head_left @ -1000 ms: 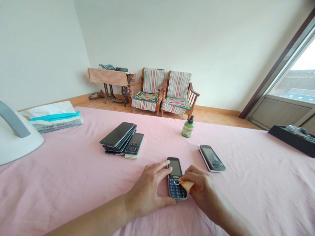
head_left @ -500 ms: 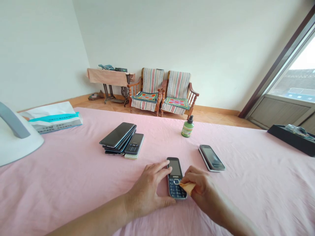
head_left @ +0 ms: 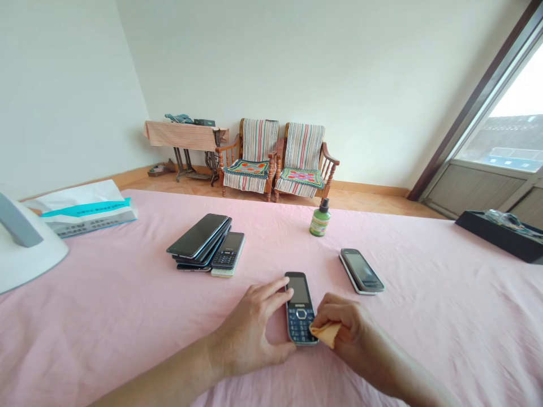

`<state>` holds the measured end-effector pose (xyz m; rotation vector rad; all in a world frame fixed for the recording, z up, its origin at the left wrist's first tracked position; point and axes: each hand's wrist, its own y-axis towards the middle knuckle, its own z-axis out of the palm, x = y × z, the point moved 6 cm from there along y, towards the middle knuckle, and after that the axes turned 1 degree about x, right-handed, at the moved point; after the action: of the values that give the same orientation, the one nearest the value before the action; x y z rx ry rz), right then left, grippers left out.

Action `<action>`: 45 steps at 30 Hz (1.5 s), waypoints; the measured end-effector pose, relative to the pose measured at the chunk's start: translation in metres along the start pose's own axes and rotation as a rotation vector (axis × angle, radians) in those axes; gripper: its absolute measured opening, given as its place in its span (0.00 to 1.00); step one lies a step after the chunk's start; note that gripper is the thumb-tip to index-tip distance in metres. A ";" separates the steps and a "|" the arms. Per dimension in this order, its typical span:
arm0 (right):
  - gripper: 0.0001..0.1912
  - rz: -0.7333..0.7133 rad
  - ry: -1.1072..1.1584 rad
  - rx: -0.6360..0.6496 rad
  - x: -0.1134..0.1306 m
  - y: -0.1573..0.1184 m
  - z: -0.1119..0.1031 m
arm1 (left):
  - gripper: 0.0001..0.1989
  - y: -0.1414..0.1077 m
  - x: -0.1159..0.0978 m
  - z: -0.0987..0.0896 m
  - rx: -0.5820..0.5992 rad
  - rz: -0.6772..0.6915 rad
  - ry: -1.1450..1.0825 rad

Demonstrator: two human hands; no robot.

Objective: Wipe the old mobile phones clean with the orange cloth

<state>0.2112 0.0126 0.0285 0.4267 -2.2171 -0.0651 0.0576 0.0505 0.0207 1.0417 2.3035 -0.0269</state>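
Observation:
A dark blue keypad phone (head_left: 299,294) lies face up on the pink cloth in front of me. My left hand (head_left: 250,325) grips its left side, fingertips on the edge by the screen and thumb at the bottom corner. Pinched in my right hand (head_left: 350,325) is a small folded yellow-orange cloth (head_left: 326,333), which touches the lower right keys. Beyond my right hand lies a pair of stacked phones (head_left: 362,271), the top one dark. Farther left sits a stack of several dark smartphones (head_left: 198,236), with a black keypad phone (head_left: 229,250) on a pale one beside it.
A green spray bottle (head_left: 320,219) stands near the far edge of the pink-covered table (head_left: 127,305). On the left are a tissue pack (head_left: 91,209) and a white appliance (head_left: 29,249). A black box (head_left: 500,234) is at the right. Two wooden chairs (head_left: 299,158) stand beyond.
My right hand with the cloth has slid down the keypad towards the phone's lower right keys. The left hand keeps its hold, and the whole view has shifted slightly.

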 end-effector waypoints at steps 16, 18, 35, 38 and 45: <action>0.14 0.009 -0.059 -0.007 -0.005 -0.003 -0.004 | 0.39 0.000 0.014 0.004 0.059 -0.033 -0.071; 0.14 -0.015 -0.090 -0.036 -0.004 -0.002 0.001 | 0.39 0.000 0.015 0.005 0.051 -0.032 -0.084; 0.17 -0.058 -0.139 -0.025 0.011 0.001 0.017 | 0.38 0.000 0.012 0.006 0.015 -0.003 -0.128; 0.18 -0.083 -0.119 -0.012 0.016 0.003 0.028 | 0.37 0.001 0.012 0.006 -0.011 0.009 -0.138; 0.16 -0.036 -0.134 -0.022 0.004 0.000 0.011 | 0.38 0.000 0.012 0.005 0.032 -0.017 -0.107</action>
<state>0.2007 0.0096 0.0250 0.4616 -2.3379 -0.1403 0.0545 0.0571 0.0101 1.0123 2.2215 -0.1238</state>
